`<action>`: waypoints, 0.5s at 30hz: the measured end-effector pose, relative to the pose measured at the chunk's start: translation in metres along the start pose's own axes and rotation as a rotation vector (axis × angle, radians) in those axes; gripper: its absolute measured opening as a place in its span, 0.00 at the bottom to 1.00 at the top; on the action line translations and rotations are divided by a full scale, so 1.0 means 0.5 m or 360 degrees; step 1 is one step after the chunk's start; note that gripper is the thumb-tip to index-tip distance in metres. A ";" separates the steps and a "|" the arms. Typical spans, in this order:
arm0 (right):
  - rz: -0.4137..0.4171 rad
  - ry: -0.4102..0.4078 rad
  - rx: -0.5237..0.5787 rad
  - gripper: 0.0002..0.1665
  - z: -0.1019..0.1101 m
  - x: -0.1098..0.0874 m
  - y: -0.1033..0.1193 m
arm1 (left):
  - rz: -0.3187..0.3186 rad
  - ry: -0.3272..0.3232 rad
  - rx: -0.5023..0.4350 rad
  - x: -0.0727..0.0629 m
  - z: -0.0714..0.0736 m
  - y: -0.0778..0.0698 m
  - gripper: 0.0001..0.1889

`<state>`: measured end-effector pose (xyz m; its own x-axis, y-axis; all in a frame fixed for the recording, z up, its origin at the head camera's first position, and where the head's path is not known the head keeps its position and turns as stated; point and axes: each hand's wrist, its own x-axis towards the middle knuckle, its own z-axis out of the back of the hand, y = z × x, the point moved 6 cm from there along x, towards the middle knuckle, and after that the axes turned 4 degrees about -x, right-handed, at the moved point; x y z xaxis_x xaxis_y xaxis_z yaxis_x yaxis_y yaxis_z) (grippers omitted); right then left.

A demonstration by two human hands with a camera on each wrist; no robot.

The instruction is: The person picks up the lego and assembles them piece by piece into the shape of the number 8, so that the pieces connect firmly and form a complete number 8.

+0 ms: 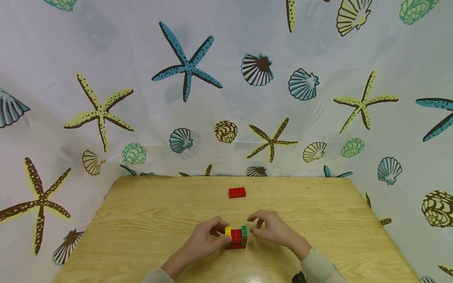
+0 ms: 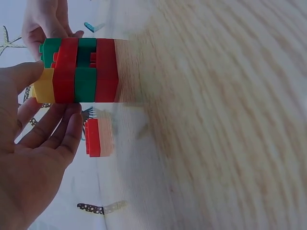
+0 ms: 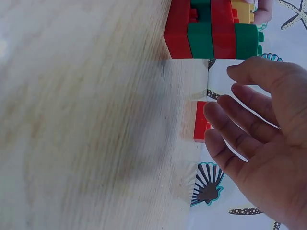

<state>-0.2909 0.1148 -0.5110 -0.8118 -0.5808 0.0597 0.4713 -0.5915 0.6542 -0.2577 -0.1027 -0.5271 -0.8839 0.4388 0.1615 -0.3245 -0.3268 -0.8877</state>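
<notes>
A small stack of toy building bricks stands on the table, with a red brick [image 2: 106, 71] at the bottom, green bricks [image 2: 85, 85] above it and another red brick [image 1: 236, 236] over those. On top, a yellow brick [image 1: 228, 231] sits at the left end and a green brick [image 1: 244, 231] at the right end. My left hand [image 1: 205, 239] pinches the yellow brick between thumb and forefinger. Just right of the stack, my right hand [image 1: 270, 228] is held apart from it, fingers loosely bent and nothing in them.
Behind the stack, a loose red brick [image 1: 237, 192] lies toward the far edge of the wooden table [image 1: 159, 208]. A white curtain [image 1: 226, 98] printed with starfish and shells surrounds the back and sides.
</notes>
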 end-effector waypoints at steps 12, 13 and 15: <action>-0.0045 -0.0213 -0.0097 0.18 0.025 0.051 -0.021 | 0.0036 -0.0001 -0.0100 0.000 0.000 0.005 0.16; -0.0047 -0.0226 -0.0104 0.18 0.026 0.055 -0.023 | 0.0038 -0.0002 -0.0105 0.000 0.001 0.005 0.16; -0.0062 -0.0239 -0.0113 0.18 0.027 0.061 -0.027 | 0.0041 -0.0003 -0.0103 -0.001 0.001 0.004 0.15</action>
<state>-0.3269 0.1126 -0.5078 -0.8697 -0.4699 0.1509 0.4575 -0.6529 0.6037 -0.2582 -0.1040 -0.5289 -0.8924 0.4295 0.1387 -0.2789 -0.2832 -0.9176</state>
